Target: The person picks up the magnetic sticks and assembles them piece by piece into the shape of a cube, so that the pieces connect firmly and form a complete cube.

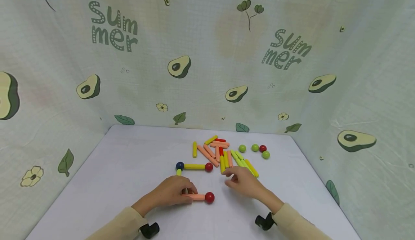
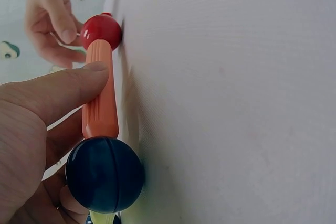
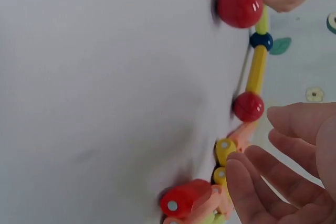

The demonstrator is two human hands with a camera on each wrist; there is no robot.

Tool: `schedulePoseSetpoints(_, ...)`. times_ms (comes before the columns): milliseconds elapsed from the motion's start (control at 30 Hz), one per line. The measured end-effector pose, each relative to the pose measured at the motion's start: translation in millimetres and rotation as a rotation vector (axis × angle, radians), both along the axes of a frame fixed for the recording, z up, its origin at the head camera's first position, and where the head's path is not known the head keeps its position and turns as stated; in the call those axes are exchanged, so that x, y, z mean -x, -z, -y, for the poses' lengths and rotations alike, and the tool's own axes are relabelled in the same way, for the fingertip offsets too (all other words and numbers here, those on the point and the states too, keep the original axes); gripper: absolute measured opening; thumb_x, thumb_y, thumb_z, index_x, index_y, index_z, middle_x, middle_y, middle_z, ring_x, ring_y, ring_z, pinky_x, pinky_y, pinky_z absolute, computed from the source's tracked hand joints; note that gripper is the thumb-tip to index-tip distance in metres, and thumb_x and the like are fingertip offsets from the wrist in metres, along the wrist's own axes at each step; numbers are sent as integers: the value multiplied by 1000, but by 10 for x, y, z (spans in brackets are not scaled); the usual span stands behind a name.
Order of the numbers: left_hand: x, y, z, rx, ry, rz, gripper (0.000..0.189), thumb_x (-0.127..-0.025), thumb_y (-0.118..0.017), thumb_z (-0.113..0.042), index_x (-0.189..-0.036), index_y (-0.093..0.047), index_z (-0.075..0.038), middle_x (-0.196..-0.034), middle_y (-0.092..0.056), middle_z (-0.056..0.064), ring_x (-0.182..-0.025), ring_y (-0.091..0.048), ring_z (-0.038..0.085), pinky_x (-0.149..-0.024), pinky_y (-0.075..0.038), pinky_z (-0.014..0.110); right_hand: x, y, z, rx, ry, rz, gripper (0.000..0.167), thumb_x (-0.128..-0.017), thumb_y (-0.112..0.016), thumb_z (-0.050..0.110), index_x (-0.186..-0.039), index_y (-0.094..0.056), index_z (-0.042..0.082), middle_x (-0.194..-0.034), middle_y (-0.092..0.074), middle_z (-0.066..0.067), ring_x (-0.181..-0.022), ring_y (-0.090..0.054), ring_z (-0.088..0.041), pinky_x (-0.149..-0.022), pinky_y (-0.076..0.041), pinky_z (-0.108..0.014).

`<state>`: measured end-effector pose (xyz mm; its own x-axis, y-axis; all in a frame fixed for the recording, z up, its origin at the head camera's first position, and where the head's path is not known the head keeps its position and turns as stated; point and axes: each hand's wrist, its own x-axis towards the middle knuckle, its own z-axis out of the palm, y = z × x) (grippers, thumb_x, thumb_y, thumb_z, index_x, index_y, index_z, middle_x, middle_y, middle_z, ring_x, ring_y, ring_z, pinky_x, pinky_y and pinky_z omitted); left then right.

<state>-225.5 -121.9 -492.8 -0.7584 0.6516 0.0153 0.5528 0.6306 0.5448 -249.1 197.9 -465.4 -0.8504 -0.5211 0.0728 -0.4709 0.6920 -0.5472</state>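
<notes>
My left hand [image 1: 175, 191] holds a salmon-coloured magnetic stick [image 2: 101, 95], thumb on one side and fingers behind. One end of this stick meets a red ball [image 1: 209, 197], the other a dark blue ball [image 2: 105, 174]. Farther back, a second blue ball [image 1: 179, 165] joins a yellow stick [image 1: 194, 167] that ends in another red ball [image 1: 209, 167]. A light green stick [image 1: 179, 172] runs from that blue ball toward the left hand, which partly hides it. Just in front of the loose sticks, my right hand [image 1: 244, 183] hovers with relaxed, parted fingers and holds nothing.
Behind the right hand lie loose yellow sticks [image 1: 194, 149], salmon sticks [image 1: 208, 156], light green sticks [image 1: 239, 158] and red sticks [image 1: 220, 140]. Several green balls [image 1: 242, 148] and a red ball [image 1: 263, 148] sit at the back right. Printed cloth [image 1: 207, 41] encloses the white table [image 1: 139, 153].
</notes>
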Motion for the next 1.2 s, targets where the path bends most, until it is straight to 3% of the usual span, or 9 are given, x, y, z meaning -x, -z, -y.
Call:
schedulePoseSetpoints(167, -6, 0, -15, 16, -5, 2, 17, -94, -83, -33, -111, -80, -31, -89, -64, -25, -79, -56, -1, -73, -49, 21, 154, 5, -73, 2, 96, -35, 27, -96, -79, 11, -122, -75, 6, -108, -75, -6, -86, -63, -13, -76, -58, -25)
schedulePoseSetpoints(367, -5, 32, -8, 14, -12, 3, 18, -94, -83, -34, -111, -80, -31, -90, -64, -25, -80, -56, -1, -72, -49, 21, 356, 76, 65, -18, 158, -62, 27, -96, -79, 11, -122, -75, 6, -96, -72, 2, -82, -60, -13, -75, -56, -27)
schedulePoseSetpoints(667, -4, 17, 9, -5, -6, -1, 17, -94, -83, -32, -110, -80, -31, -92, -65, -25, -81, -57, -2, -74, -50, 21, 580, 153, 247, -30, 270, -21, 39, -95, -82, 20, -129, -73, 3, -76, -61, 0, -67, -54, -16, -60, -48, -27)
schedulePoseSetpoints(833, -3, 3, 14, -13, -7, -3, 17, -93, -84, -31, -110, -81, -30, -91, -66, -25, -81, -57, -2, -73, -50, 21, 668, 178, 298, -48, 256, -38, 44, -93, -85, 24, -129, -74, 1, -83, -63, -3, -75, -55, -18, -66, -47, -29)
schedulePoseSetpoints(1033, 5, 16, 15, -10, -7, -12, 19, -93, -85, -30, -111, -81, -29, -92, -66, -25, -81, -57, -2, -73, -50, 20, 747, 197, 330, -66, 230, -37, 37, -91, -87, 23, -119, -77, 2, -89, -65, -5, -86, -55, -21, -73, -50, -33)
schedulePoseSetpoints(1200, 4, 10, 7, -9, -10, -13, 17, -93, -84, -30, -110, -81, -29, -90, -66, -25, -80, -57, -2, -73, -50, 20, 763, 193, 318, -110, 223, -30, 44, -90, -87, 20, -126, -75, -1, -91, -60, -5, -88, -52, -20, -73, -48, -32)
